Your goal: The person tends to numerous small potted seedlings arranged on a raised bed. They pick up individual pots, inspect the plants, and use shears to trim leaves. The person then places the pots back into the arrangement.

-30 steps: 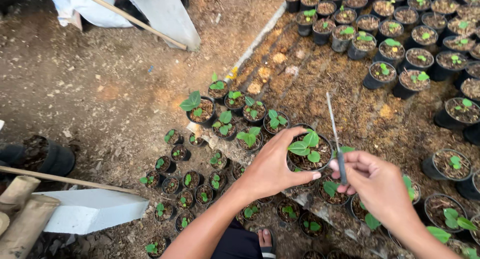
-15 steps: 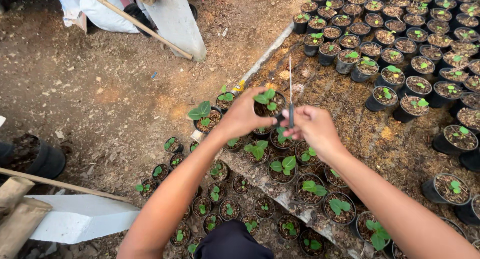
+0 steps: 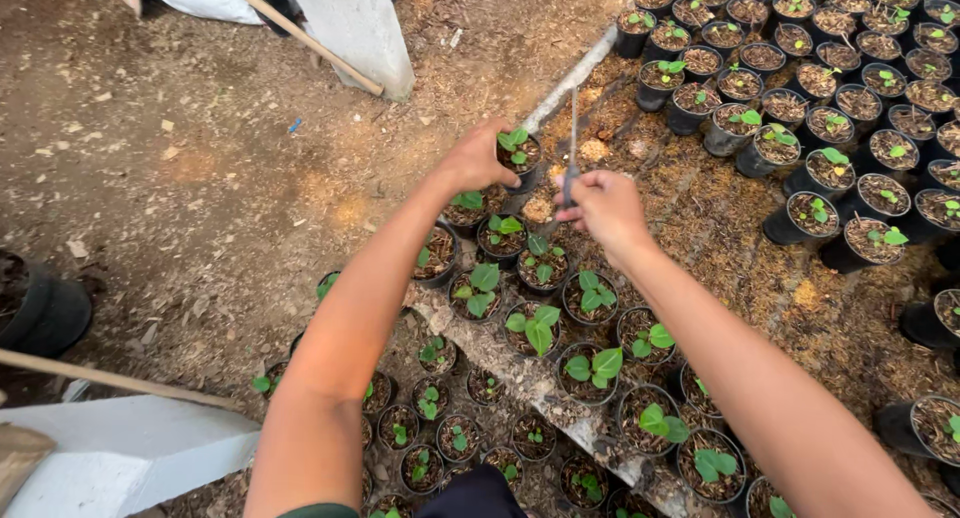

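My left hand (image 3: 478, 160) reaches forward and grips the rim of a small black pot (image 3: 520, 154) holding a green seedling, at the far end of the row. My right hand (image 3: 603, 203) is closed around a thin grey metal tool (image 3: 571, 143) that points up and away from me. Both hands hover over a cluster of black seedling pots (image 3: 535, 328) lined up along a concrete strip (image 3: 520, 368).
Several more black pots with seedlings (image 3: 830, 68) fill the upper right on husk-covered ground. Bare dirt lies at left. A large black pot (image 3: 40, 308), a wooden handle (image 3: 110, 378) and a pale slab (image 3: 130, 458) sit lower left; white sacks (image 3: 350, 18) at top.
Both arms have stretched farther forward along the row. My left hand went from a near pot with a big seedling to the farthest pot; my right hand kept the tool.
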